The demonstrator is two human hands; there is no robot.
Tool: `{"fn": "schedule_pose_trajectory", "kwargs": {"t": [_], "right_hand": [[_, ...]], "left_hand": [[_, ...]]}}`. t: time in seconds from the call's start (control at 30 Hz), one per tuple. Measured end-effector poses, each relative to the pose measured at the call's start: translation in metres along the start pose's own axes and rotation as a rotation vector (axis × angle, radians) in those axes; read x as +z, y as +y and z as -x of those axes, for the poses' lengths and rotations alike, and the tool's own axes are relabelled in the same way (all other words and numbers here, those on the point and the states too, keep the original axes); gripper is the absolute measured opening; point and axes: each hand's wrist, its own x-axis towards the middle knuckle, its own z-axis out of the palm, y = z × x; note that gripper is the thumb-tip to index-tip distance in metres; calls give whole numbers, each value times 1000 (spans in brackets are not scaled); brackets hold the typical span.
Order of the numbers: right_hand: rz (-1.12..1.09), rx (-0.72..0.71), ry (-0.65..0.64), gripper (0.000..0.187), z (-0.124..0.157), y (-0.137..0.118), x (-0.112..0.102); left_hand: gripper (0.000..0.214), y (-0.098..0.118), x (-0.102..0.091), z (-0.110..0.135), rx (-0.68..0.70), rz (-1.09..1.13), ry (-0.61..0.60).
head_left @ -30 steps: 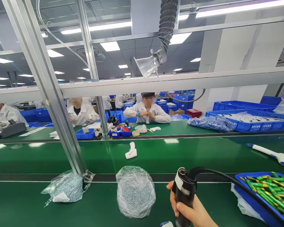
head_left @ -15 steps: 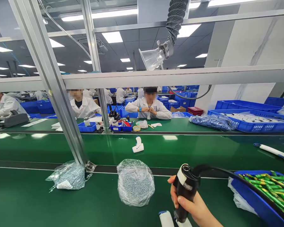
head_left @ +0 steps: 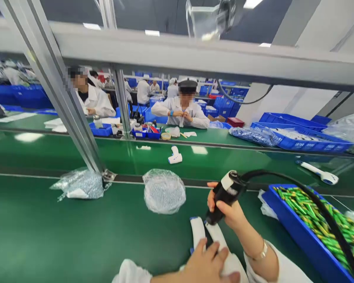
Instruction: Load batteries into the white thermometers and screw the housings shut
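Observation:
My right hand (head_left: 230,212) is wrapped round a black electric screwdriver (head_left: 223,199), tilted, its lower end beside the top of a white gun-shaped plastic casing (head_left: 217,234). A thick black cable runs from its upper end to the right. My left hand (head_left: 205,261) lies over the casing with fingers spread; whether it presses on it I cannot tell. Just left of that casing is a second white casing (head_left: 197,232) with a blue end, partly under my left fingers. Beyond the hands lies a clear bag of small metal parts (head_left: 164,194).
At right stands a blue bin (head_left: 295,232) full of green and yellow cylindrical parts. Another bag (head_left: 88,184) lies by a metal post (head_left: 67,106). White gun-shaped devices (head_left: 175,157) lie on the green belt (head_left: 129,157). A person (head_left: 181,110) sits across it.
The view has tipped downward. My left hand has come into view over the white casings. My right hand still holds the screwdriver, now more slanted.

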Motion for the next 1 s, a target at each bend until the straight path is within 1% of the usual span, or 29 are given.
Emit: {"fn": "schedule_pose_trajectory", "kwargs": {"t": [0.07,0.1,0.13,0.23,0.3,0.4,0.57,0.67,0.77,0.87,0.93,1.0], "right_hand": [[19,2,-2,48,0,-3,-3],[30,-1,-7,46,0,-5,-4],[43,-9,-10,43,-1,-7,-4],[80,-45,-12,35,-3,-15,0],[99,-69,-3,32,-3,-20,3],[124,-84,24,30,0,-24,3],[161,-64,70,28,4,-27,2],[167,-59,86,29,5,-27,2],[164,-66,99,30,5,-24,1],[180,-83,113,29,7,-19,-2],[204,-92,114,28,7,-15,0],[229,-110,112,30,6,-16,7]], "left_hand": [[45,9,-7,7,14,75,28],[53,12,-13,11,20,85,32],[56,14,-20,15,20,87,23],[55,17,-41,20,20,70,-18],[55,17,-48,19,22,52,-33],[54,19,-49,15,17,29,-32],[56,22,-40,12,3,11,38],[56,24,-38,13,1,6,55],[55,25,-40,13,1,4,53],[55,24,-45,14,0,15,18],[56,23,-47,14,2,8,2],[57,24,-47,12,-10,-19,11]]}}
